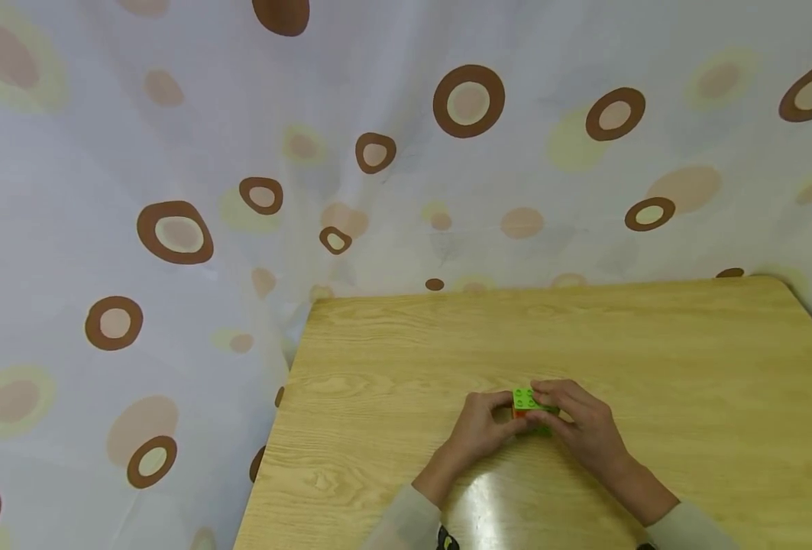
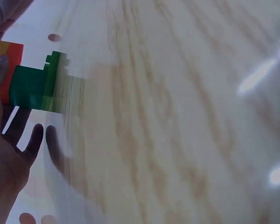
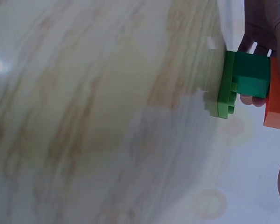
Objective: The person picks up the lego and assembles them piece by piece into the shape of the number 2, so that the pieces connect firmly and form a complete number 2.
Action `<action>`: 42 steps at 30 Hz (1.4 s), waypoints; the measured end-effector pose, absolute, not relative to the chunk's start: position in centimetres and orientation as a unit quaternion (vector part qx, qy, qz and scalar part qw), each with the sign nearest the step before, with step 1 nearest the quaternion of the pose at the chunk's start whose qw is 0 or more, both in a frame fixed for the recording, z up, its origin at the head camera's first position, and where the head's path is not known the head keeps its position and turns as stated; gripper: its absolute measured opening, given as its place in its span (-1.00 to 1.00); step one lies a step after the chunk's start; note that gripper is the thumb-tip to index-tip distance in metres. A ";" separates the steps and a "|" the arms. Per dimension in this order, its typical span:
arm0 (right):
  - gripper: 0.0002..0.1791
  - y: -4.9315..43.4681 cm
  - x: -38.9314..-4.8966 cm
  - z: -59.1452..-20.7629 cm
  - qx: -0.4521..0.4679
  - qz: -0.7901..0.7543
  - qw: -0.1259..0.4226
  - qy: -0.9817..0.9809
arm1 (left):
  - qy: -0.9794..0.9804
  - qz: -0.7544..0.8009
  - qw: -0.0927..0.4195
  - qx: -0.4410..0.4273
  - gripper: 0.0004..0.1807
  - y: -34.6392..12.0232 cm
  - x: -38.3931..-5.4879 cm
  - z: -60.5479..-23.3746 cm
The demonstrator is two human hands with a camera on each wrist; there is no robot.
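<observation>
A small stack of toy building bricks stands on the table between both hands. Its top is a bright green studded brick, partly covered by the right fingers. Lower down come a yellow-orange layer, an orange-red brick, a dark green brick and a thin bright green base piece right at the tabletop. My left hand grips the stack from the left, thumb in front and a finger behind. From the right, my right hand holds it, with fingers over the top brick and the thumb along the front.
The wood-grain table stretches out on all sides of the stack, with glare near its front. A pale curtain with brown ring patterns hangs along the table's back and left edges.
</observation>
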State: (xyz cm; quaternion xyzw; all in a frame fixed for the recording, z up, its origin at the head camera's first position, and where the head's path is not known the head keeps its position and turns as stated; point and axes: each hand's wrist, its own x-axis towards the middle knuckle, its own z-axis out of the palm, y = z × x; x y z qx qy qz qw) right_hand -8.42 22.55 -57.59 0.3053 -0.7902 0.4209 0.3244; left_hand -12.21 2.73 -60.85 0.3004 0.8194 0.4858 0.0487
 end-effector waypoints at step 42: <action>-0.71 23.7 -13.9 -59.2 0.000 0.420 0.038 -0.907 | 0.835 0.539 0.057 0.095 -0.86 3.7 -14.2 -60.2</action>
